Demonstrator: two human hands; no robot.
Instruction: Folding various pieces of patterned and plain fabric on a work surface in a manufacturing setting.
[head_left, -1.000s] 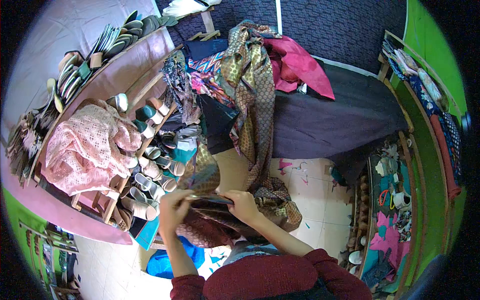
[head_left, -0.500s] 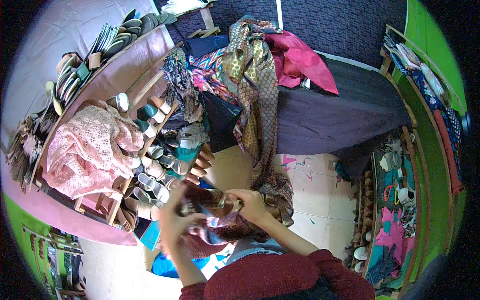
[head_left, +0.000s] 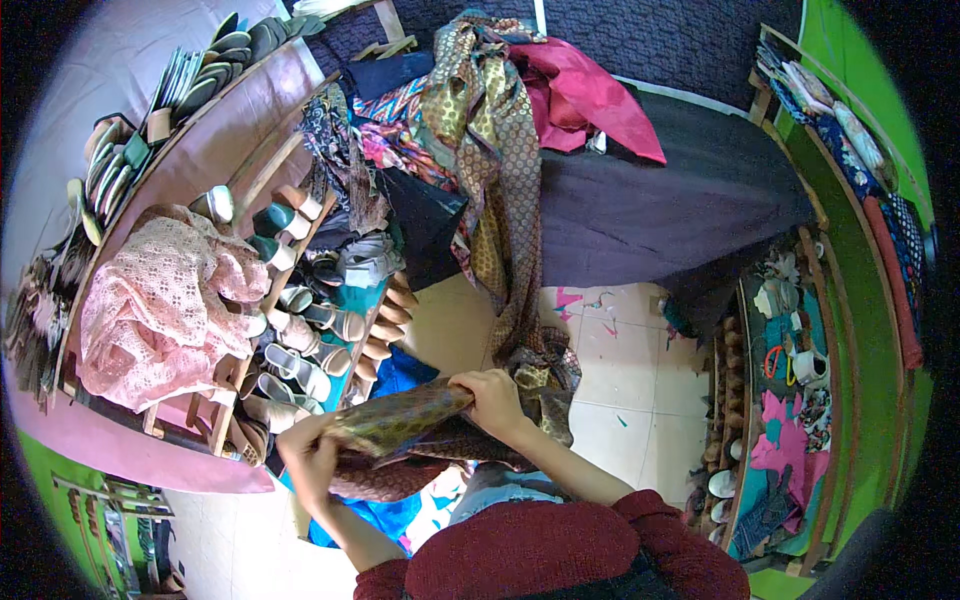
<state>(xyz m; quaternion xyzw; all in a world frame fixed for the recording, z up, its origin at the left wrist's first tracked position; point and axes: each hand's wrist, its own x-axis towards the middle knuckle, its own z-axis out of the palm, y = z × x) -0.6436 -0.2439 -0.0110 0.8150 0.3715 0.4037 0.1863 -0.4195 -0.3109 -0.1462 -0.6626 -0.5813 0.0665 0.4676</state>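
Note:
A long brown and gold patterned fabric (head_left: 400,420) is stretched between my two hands above my lap. My left hand (head_left: 308,458) is closed on its left end, fingers wrapped round the cloth. Farther right, my right hand (head_left: 490,402) grips the fabric's upper edge. From there the cloth falls in a bunched heap on the floor beside my right forearm, then runs up over the dark-covered table (head_left: 650,220) ahead. Its gold-toned side shows in places. Blue material (head_left: 370,515) lies under the fabric near my left forearm.
On the left, a wooden rack (head_left: 283,275) carries several shoes and a pink lace cloth (head_left: 160,310). Pink fabric (head_left: 590,100) lies on the table. At the right, a shelf (head_left: 790,400) holds pink and teal scraps; small scraps (head_left: 620,420) dot the tiled floor.
The fabric, bunched before, is now drawn out flatter between my hands. My left hand has moved left and down. The view has shifted slightly.

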